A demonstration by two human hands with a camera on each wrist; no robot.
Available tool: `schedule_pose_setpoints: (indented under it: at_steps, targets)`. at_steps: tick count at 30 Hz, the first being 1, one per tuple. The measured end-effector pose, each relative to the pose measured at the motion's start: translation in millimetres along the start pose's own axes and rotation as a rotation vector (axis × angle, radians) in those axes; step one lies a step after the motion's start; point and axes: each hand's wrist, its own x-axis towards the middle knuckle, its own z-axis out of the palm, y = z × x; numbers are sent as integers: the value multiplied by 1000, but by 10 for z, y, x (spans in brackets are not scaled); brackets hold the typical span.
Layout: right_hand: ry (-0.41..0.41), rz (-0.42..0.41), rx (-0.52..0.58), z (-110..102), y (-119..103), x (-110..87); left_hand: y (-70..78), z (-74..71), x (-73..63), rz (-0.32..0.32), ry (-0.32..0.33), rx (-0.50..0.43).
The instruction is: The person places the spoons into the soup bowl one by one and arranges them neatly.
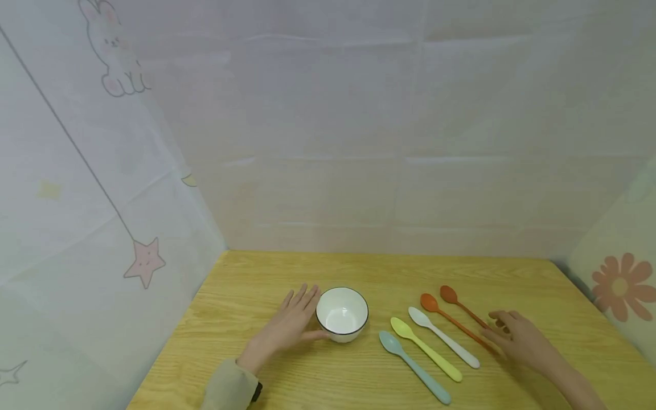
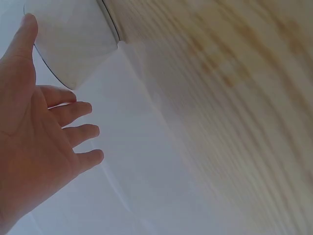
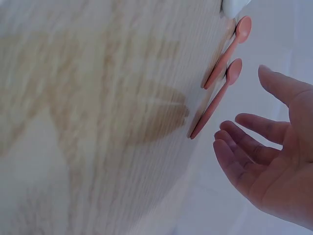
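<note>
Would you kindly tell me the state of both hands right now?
Left hand: open, fingers extended beside the white bowl.
Right hand: open, holding nothing, near the orange spoons.

The left wrist view crops the bowl.

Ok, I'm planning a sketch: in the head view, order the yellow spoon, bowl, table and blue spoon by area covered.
1. Table
2. Bowl
3. Blue spoon and yellow spoon, unranked: they look alike, and the blue one seems nearer the camera.
</note>
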Motion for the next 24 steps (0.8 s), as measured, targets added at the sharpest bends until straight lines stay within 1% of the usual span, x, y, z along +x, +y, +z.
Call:
schedule_pose_setpoints:
  at_steps: [3,14,24]
  targets:
    - [-2,5,-2,9,23,17,2,7,5,0,-3,7]
    - [-2,-18,-28,48,167,65,-1,51,24,4,4,-3]
    - [-80,19,18,-9,219,99,-7,61,24,13,17,13]
